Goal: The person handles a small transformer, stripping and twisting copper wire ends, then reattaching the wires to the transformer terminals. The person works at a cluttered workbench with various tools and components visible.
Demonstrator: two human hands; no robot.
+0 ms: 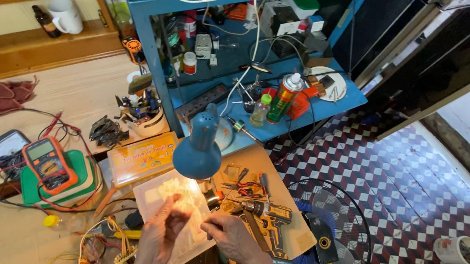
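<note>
A: Quick pass. Hands?

B: Left hand (160, 236) and right hand (231, 236) both low centre, raised over a clear plastic tray (156, 198) under the blue desk lamp (199, 149). Between them a small pale crumpled piece (182, 195), glare washes it out, can't tell what it is.

A: Grip state?

B: Left fingers curled narrow, touching the piece's near left edge. Right hand pinched narrow, fingertips pointing left toward the piece; can't tell whether it holds something tiny or just touches.

A: Where's the piece relative to them?

B: Just ahead of both, slightly up-frame, lying on or just above the tray. The left hand is nearer, already on it. No clear long axis on the piece; the tray's long side runs from upper left to lower right.

A: Around it?

B: Cordless drill (266, 217) just beside the right hand, lying on the bench with its chuck to the left. Orange multimeter (48, 163) on a green box well left. Orange flat box (142, 157) behind the tray. Floor fan (327, 237) to the right, over checkered tiles.
</note>
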